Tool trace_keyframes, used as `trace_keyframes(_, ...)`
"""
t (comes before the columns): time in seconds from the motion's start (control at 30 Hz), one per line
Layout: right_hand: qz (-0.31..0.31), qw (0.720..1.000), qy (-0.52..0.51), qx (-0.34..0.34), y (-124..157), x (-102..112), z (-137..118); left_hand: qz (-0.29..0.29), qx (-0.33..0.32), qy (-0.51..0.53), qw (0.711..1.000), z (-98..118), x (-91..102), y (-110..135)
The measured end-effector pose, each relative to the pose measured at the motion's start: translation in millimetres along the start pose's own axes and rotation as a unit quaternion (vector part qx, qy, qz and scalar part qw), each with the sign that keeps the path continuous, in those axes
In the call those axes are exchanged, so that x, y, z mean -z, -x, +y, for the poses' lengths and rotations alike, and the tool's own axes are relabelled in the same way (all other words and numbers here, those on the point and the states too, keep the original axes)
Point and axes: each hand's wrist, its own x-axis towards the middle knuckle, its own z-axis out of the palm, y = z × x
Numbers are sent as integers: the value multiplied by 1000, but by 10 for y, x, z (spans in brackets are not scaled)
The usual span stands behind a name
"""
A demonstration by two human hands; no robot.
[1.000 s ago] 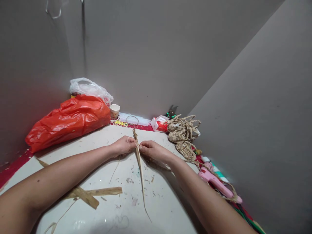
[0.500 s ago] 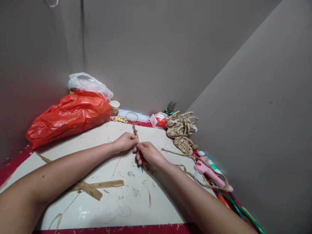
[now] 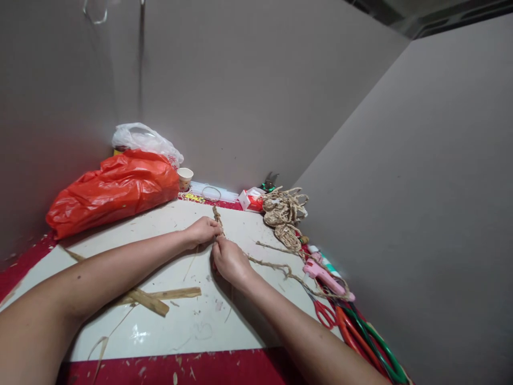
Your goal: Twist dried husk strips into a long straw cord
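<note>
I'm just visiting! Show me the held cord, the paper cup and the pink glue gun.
Held cord (image 3: 217, 215): head view, on its exposed far end.
Paper cup (image 3: 185, 183): head view, on its outer wall.
Pink glue gun (image 3: 325, 275): head view, on its body.

We cannot see where the thin braided tan straw cord (image 3: 217, 215) runs beneath the right hand (image 3: 231, 263). The left forearm (image 3: 108, 267) hides part of the crossed, flat brown leaf strips (image 3: 150, 303) from us. The bottom edge crops the right forearm (image 3: 292, 334); we find the red print (image 3: 175, 160) on the crumpled white plastic bag (image 3: 150, 143) illegibly small.
</note>
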Motion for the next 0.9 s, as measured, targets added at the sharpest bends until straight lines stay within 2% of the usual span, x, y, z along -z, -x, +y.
trace_keyframes(0.07, 24, 994, 100, 28, 213, 87, -111, -2, 14, 13, 1000, 21, -2, 13)
trace_keyframes(0.13, -15, 989, 122, 82, 389, 259, -193, -1, 36, 37, 999, 46, 3, 24)
trace_keyframes(0.2, 5, 994, 72, 87, 440, 470, -206, -5, 50, 69, 996, 67, 17, 26)
trace_keyframes(0.3, 138, 989, -46, 32, 231, 667, -83, -23, 59, 105, 992, 88, 48, 16)
trace_keyframes(0.33, 147, 985, -89, 3, 115, 671, -22, -28, 60, 113, 991, 94, 57, 13)
trace_keyframes(0.37, 137, 981, -131, -32, -4, 648, 37, -33, 61, 121, 990, 98, 64, 9)
trace_keyframes(0.43, 53, 970, -217, -93, -211, 550, 129, -44, 55, 139, 988, 99, 71, 4)
trace_keyframes(0.47, 3, 955, -273, -112, -286, 495, 158, -52, 50, 146, 987, 94, 72, 1)
trace_keyframes(0.53, -79, 918, -366, -132, -374, 413, 191, -61, 37, 147, 987, 74, 72, -10)
trace_keyframes(0.6, -121, 888, -422, -138, -404, 381, 211, -55, 20, 129, 990, 48, 72, -25)
trace_keyframes(0.63, -132, 882, -431, -137, -409, 379, 223, -47, 14, 117, 992, 36, 71, -32)
trace_keyframes(0.7, -140, 885, -423, -134, -416, 382, 257, -36, 7, 91, 995, 22, 67, -41)
trace_keyframes(0.77, -122, 908, -377, -135, -426, 374, 299, -32, 9, 60, 998, 18, 55, -37)
trace_keyframes(0.9, -9, 963, -224, -147, -440, 329, 361, -24, -11, -25, 999, 14, 25, -11)
